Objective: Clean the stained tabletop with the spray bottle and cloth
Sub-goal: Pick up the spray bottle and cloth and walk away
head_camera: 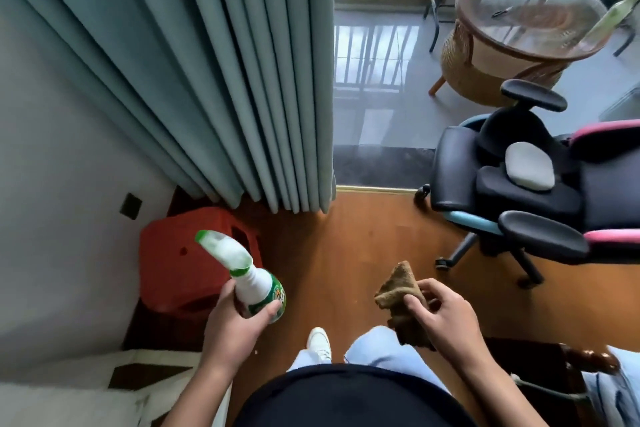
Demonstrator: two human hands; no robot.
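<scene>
So left hand [230, 317] grips the spray bottle [254, 288] at 7 o'clock, right hand [446, 315] pinches the cloth [401, 291] at 5.

Open wood floor [363, 246] ran forward between my left hand [235, 319], gripping the spray bottle [258, 291], and my right hand [446, 315], pinching the cloth [398, 295]. To the left, a red stool [180, 253] stood just beside the wall [69, 184], below the bottle's nozzle, with the curtain [207, 62] hanging to the floor behind it. To the right, the black office chair [519, 191] blocked that side. Past it stood the glass-topped wicker table [464, 55], well apart from me.
</scene>
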